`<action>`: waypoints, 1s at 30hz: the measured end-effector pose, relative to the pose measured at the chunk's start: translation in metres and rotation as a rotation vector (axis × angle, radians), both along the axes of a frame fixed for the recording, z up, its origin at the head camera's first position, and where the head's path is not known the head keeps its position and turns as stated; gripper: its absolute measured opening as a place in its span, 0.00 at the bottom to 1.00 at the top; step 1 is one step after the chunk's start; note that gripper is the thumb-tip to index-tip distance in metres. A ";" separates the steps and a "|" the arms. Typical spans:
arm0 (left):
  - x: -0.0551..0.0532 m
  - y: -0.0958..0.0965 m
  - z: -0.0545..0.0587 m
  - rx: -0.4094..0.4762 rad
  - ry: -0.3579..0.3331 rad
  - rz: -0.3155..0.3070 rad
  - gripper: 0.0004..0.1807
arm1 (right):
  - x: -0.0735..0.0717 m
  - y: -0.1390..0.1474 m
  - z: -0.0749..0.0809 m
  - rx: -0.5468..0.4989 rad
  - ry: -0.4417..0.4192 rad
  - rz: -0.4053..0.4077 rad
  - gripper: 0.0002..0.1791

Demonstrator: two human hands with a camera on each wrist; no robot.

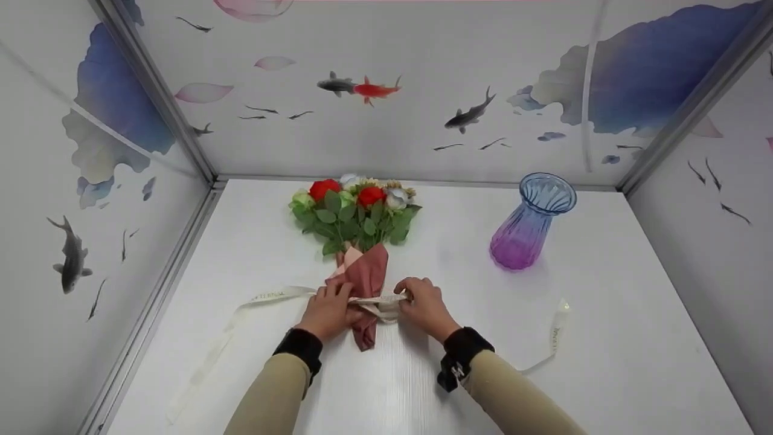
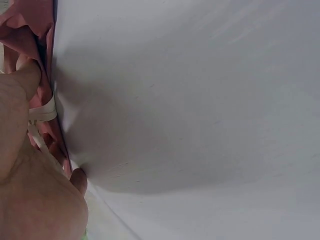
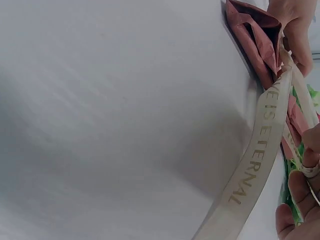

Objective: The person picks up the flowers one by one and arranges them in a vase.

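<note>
A bouquet point(image 1: 369, 226) of red, white and pale green flowers lies on the table, its stems wrapped in dusty-pink paper point(image 1: 369, 272). A cream ribbon point(image 3: 255, 150) with gold lettering passes around the wrapped stems. My left hand point(image 1: 329, 311) grips the wrapping where the ribbon crosses it; the thumb presses on the pink paper in the left wrist view. Just right of the stems, my right hand point(image 1: 426, 305) pinches a looped stretch of ribbon between thumb and fingers. The exact crossing of the ribbon is partly hidden by the fingers.
A blue-to-purple glass vase point(image 1: 531, 229) stands at the back right of the white table point(image 1: 616, 290). One ribbon tail trails over the table's left side, another lies to the right beyond the right wrist. Printed panels point(image 1: 386, 139) enclose the back and sides.
</note>
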State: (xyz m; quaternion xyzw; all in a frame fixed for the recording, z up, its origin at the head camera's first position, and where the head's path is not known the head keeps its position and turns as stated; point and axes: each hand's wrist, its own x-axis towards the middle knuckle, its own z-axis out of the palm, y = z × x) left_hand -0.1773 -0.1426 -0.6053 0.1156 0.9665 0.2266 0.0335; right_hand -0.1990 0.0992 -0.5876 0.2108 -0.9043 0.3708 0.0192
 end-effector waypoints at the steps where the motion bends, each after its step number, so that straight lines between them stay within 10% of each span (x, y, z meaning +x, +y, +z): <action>1: -0.001 0.000 -0.002 0.005 0.004 0.000 0.34 | 0.000 0.002 0.001 0.009 0.008 -0.013 0.09; 21: -0.002 -0.003 -0.007 -0.019 -0.010 0.004 0.35 | -0.007 0.048 0.001 -0.067 -0.072 -0.182 0.08; 30: 0.005 0.004 0.016 -0.026 -0.051 0.013 0.33 | -0.011 0.070 0.001 -0.108 -0.073 -0.198 0.08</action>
